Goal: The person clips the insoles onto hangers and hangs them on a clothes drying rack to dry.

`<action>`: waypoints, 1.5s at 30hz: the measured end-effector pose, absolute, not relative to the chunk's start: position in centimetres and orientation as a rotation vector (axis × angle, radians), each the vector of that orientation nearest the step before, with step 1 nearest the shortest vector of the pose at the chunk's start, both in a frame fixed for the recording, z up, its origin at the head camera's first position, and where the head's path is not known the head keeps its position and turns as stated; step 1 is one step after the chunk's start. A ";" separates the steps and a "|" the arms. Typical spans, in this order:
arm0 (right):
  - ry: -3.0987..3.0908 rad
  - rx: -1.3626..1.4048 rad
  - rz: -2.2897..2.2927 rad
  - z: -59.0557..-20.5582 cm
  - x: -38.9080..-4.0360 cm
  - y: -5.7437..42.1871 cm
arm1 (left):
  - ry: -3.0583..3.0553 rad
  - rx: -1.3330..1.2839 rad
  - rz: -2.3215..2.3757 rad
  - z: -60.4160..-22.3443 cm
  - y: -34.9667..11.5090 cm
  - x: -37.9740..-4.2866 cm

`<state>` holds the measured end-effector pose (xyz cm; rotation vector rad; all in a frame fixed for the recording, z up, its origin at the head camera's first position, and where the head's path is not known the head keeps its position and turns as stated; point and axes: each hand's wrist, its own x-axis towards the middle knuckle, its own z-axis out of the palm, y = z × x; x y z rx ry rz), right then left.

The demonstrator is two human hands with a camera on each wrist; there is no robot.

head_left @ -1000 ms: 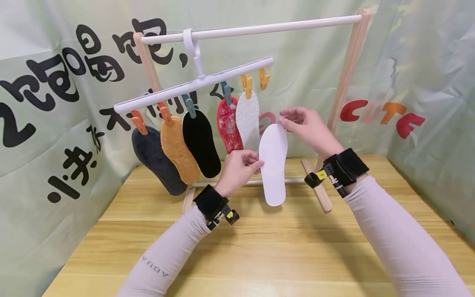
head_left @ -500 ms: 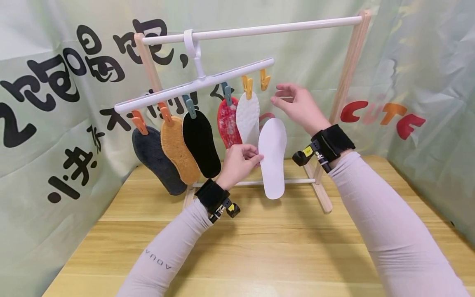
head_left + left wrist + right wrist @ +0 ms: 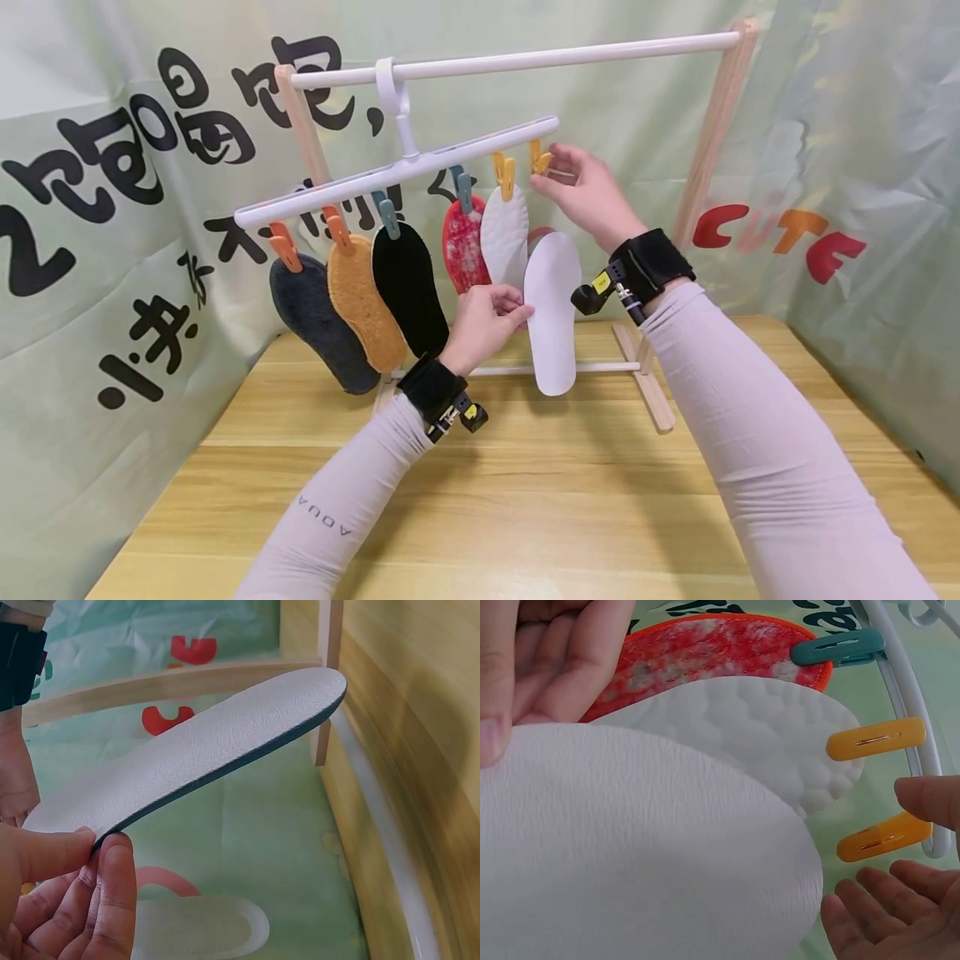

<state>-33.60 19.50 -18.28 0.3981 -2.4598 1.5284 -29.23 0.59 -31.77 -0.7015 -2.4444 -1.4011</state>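
Note:
My left hand [image 3: 486, 329] pinches the edge of a white insole [image 3: 553, 321] between thumb and fingers. The insole stands upright, its thin dark underside edge showing in the left wrist view. At the right end of the white clip hanger [image 3: 442, 156], my right hand [image 3: 592, 196] is around a yellow clip [image 3: 885, 835]. In the right wrist view, its thumb lies above the clip and its loosely bent fingers below, with a gap between them. A textured white insole [image 3: 757, 735] hangs from the neighbouring yellow clip [image 3: 876, 739].
Red [image 3: 465, 242], black [image 3: 408, 292], tan [image 3: 363, 304] and dark grey [image 3: 322, 325] insoles hang from clips further left. The hanger hooks over the white rail [image 3: 562, 57] of a wooden stand on the table [image 3: 525, 500]. A printed cloth [image 3: 862, 150] stands behind.
My right hand has moved up and left from beside the white insole's top to the end yellow clip. My left hand has raised the insole slightly.

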 end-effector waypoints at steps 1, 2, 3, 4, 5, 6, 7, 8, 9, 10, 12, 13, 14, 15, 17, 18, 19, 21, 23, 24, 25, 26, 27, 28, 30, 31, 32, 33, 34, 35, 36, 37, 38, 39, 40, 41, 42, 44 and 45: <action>-2.452 0.404 1.543 -18.2 -33.6 19.5 | -2.448 -0.701 -1.402 -31.7 0.6 -29.3; -2.443 0.410 1.556 -18.1 -33.6 19.4 | -2.452 -0.701 -1.398 -31.7 0.7 -29.3; -2.437 0.415 1.567 -18.1 -33.5 19.4 | -2.453 -0.699 -1.400 -31.7 0.7 -29.3; -2.432 0.419 1.574 -18.0 -33.5 19.4 | -2.454 -0.698 -1.403 -31.7 0.7 -29.3; -2.427 0.423 1.583 -18.0 -33.4 19.4 | -2.454 -0.696 -1.405 -31.6 0.7 -29.4; -2.422 0.424 1.591 -17.9 -33.4 19.4 | -2.454 -0.696 -1.408 -31.6 0.7 -29.4; -2.419 0.427 1.595 -17.9 -33.3 19.4 | -2.454 -0.695 -1.407 -31.5 0.7 -29.4; -2.417 0.429 1.597 -17.9 -33.3 19.5 | -2.452 -0.696 -1.407 -31.5 0.8 -29.4; -2.416 0.430 1.597 -17.8 -33.2 19.5 | -2.451 -0.696 -1.408 -31.4 0.8 -29.4; -2.416 0.430 1.596 -17.8 -33.1 19.5 | -2.450 -0.698 -1.406 -31.4 0.8 -29.3; -2.413 0.433 1.597 -17.8 -33.0 19.5 | -2.449 -0.699 -1.402 -31.3 0.8 -29.3; -2.410 0.436 1.598 -17.8 -33.0 19.5 | -2.448 -0.700 -1.401 -31.3 0.8 -29.3; -2.405 0.440 1.602 -17.8 -33.0 19.5 | -2.447 -0.701 -1.400 -31.3 0.8 -29.3; -2.402 0.443 1.601 -17.9 -32.9 19.6 | -2.446 -0.702 -1.399 -31.3 0.7 -29.3; -2.391 0.454 1.607 -18.0 -32.8 19.6 | -2.444 -0.699 -1.397 -31.2 0.7 -29.3; -2.385 0.458 1.610 -18.0 -32.8 19.7 | -2.444 -0.696 -1.395 -31.2 0.7 -29.2; -2.380 0.464 1.611 -18.1 -32.8 19.7 | -2.443 -0.697 -1.397 -31.2 0.7 -29.2; -2.365 0.472 1.625 -18.3 -32.7 19.9 | -2.441 -0.692 -1.415 -31.2 0.7 -29.2; -2.355 0.478 1.639 -18.5 -32.6 20.0 | -2.437 -0.689 -1.448 -31.2 0.7 -29.2; -2.352 0.481 1.644 -18.6 -32.6 20.1 | -2.433 -0.690 -1.468 -31.3 0.6 -29.2; -2.349 0.487 1.650 -18.7 -32.5 20.1 | -2.431 -0.692 -1.484 -31.3 0.6 -29.3; -2.346 0.492 1.655 -18.7 -32.5 20.2 | -2.429 -0.693 -1.496 -31.3 0.6 -29.3; -2.348 0.497 1.653 -18.8 -32.4 20.3 | -2.428 -0.695 -1.502 -31.3 0.6 -29.3; -2.347 0.505 1.649 -18.8 -32.3 20.4 | -2.425 -0.700 -1.502 -31.3 0.6 -29.3; -2.340 0.529 1.652 -18.9 -32.0 20.6 | -2.424 -0.706 -1.481 -31.3 0.6 -29.3; -2.329 0.540 1.665 -18.9 -31.9 20.7 | -2.425 -0.707 -1.464 -31.3 0.5 -29.3; -2.317 0.548 1.679 -18.9 -31.8 20.8 | -2.425 -0.707 -1.446 -31.3 0.5 -29.2; -2.304 0.557 1.696 -19.0 -31.7 20.9 | -2.425 -0.707 -1.429 -31.3 0.5 -29.2; -2.293 0.564 1.710 -19.0 -31.7 21.1 | -2.425 -0.708 -1.415 -31.2 0.5 -29.2; -2.281 0.571 1.725 -19.0 -31.7 21.2 | -2.425 -0.707 -1.404 -31.2 0.5 -29.2; -2.270 0.576 1.733 -19.0 -31.6 21.3 | -2.425 -0.707 -1.395 -31.2 0.5 -29.2; -2.258 0.583 1.743 -19.0 -31.6 21.4 | -2.425 -0.707 -1.388 -31.1 0.5 -29.2; -2.249 0.593 1.748 -19.1 -31.7 21.5 | -2.424 -0.709 -1.387 -31.1 0.5 -29.1; -2.239 0.603 1.752 -19.1 -31.6 21.6 | -2.423 -0.711 -1.390 -31.0 0.5 -29.1; -2.230 0.612 1.754 -19.1 -31.6 21.6 | -2.421 -0.714 -1.390 -31.0 0.5 -29.1; -2.216 0.623 1.760 -19.1 -31.6 21.7 | -2.419 -0.716 -1.392 -31.0 0.5 -29.1; -2.204 0.631 1.764 -19.1 -31.5 21.7 | -2.419 -0.717 -1.392 -30.9 0.5 -29.1; -2.179 0.645 1.777 -19.1 -31.5 21.7 | -2.417 -0.719 -1.402 -30.8 0.5 -29.1; -2.168 0.647 1.781 -19.1 -31.4 21.7 | -2.417 -0.718 -1.406 -30.8 0.6 -29.1</action>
